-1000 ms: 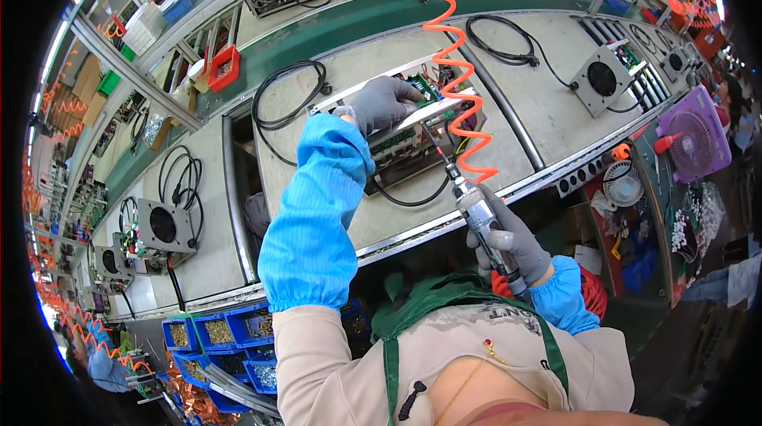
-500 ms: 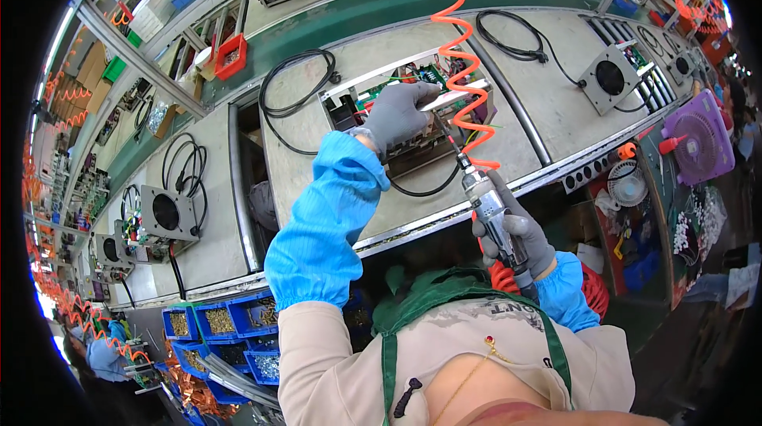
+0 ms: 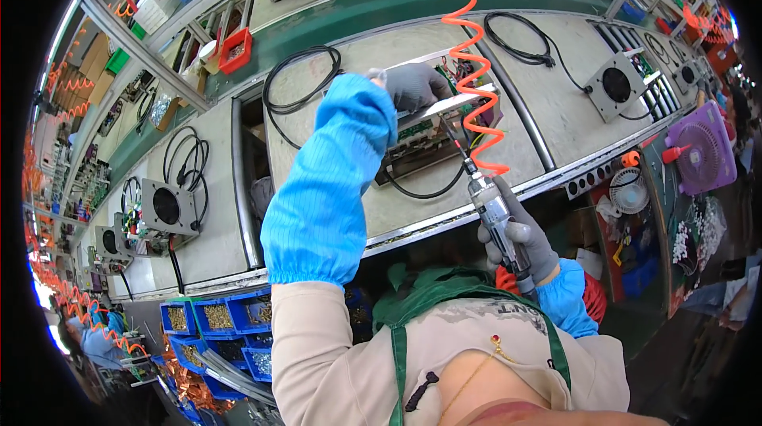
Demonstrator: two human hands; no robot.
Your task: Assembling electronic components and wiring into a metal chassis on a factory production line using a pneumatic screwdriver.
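Observation:
My left hand [image 3: 416, 86], in a grey glove, reaches over an open metal-framed electronic unit [image 3: 421, 147] with circuit boards inside. Its fingers curl down into the far part of the unit, behind the light metal edge, and their tips are hidden. Nearer my body, my right hand [image 3: 533, 245], also gloved in grey, is closed around a silver power screwdriver [image 3: 490, 202]. The screwdriver's thin bit tilts up and left toward the unit's near right side. I cannot tell whether the bit touches it.
An orange coiled hose [image 3: 470, 51] hangs across the unit's right side. Black cables [image 3: 274, 81] loop on the bench. Fan units [image 3: 615, 85] stand to the right, with another fan unit [image 3: 168, 205] to the left. Blue bins [image 3: 216, 316] of small fasteners sit below left.
My left hand has moved slightly right and deeper over the unit, its forearm now covering the unit's left part. The screwdriver stays almost where it was in my right hand.

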